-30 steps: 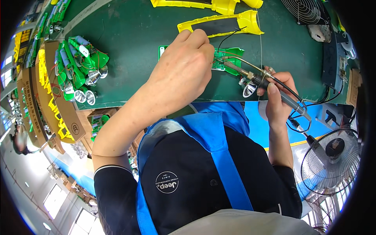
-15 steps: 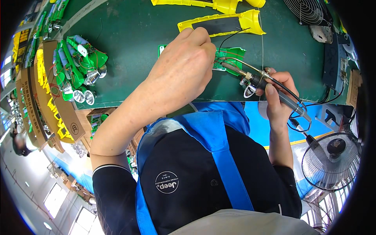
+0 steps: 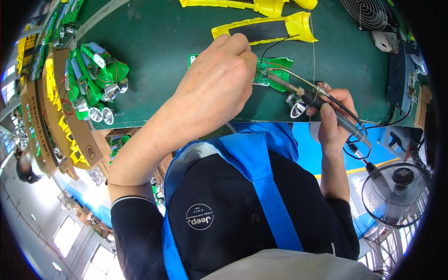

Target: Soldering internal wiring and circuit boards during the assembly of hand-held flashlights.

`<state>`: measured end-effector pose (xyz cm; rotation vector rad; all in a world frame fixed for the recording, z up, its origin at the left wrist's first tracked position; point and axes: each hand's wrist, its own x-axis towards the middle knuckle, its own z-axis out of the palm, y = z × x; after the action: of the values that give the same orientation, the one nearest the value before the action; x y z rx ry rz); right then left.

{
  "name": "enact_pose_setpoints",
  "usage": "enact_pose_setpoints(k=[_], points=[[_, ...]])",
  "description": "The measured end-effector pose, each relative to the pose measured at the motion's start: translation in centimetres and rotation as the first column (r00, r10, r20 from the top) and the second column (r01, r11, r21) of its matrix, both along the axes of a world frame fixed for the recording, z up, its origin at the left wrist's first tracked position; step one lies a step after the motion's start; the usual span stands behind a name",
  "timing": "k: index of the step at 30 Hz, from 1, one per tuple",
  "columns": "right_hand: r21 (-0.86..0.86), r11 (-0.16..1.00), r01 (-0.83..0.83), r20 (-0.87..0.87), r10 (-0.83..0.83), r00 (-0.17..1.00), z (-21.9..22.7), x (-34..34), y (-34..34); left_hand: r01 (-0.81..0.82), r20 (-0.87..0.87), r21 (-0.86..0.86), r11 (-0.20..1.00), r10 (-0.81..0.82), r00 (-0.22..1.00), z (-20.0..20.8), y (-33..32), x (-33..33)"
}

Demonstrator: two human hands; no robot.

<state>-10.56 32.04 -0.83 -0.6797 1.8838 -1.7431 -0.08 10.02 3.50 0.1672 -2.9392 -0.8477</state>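
Note:
My right hand (image 3: 335, 116) grips a soldering iron (image 3: 347, 125) by its dark handle. A thin curved metal tube (image 3: 291, 72) is clamped alongside it, and both tips meet over a green circuit board (image 3: 262, 80). The board lies in a green plastic housing (image 3: 283, 62) on the bench. My left hand (image 3: 221, 79) is closed above the housing's left part, fingertips pressed down at the board; what they pinch is hidden behind the hand. A black wire (image 3: 273, 43) rises from beside those fingers. Below the iron sits a silver reflector cup (image 3: 297, 110).
A yellow housing half (image 3: 302, 27) lies just beyond the board, with more yellow parts (image 3: 268, 7) behind. Green assemblies with reflectors (image 3: 95, 79) are piled at left beside a cardboard box (image 3: 77, 126). A caged fan (image 3: 396, 193) stands at lower right; a dark box (image 3: 400, 77) sits at the bench's right.
The soldering iron and my right hand have shifted very slightly down and right, its tip still at the board. My left hand holds its place.

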Motion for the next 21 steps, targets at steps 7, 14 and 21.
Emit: enact_pose_setpoints(k=[7,14,21], points=[[-0.09,0.996,0.001,-0.027,-0.003,1.0,-0.4,-0.1,0.3,0.0,0.007,0.011,1.0,0.0,1.0,0.1,0.1,0.0],[-0.324,0.942,0.092,-0.032,-0.108,0.994,-1.1,-1.3,0.4,0.003,0.007,0.004,1.0,-0.003,1.0,0.1,0.1,-0.1],[-0.234,0.963,-0.13,-0.377,0.033,0.926,1.2,-3.2,-2.4,0.011,0.033,-0.011,1.0,-0.01,0.999,0.9,-0.6,0.9]])
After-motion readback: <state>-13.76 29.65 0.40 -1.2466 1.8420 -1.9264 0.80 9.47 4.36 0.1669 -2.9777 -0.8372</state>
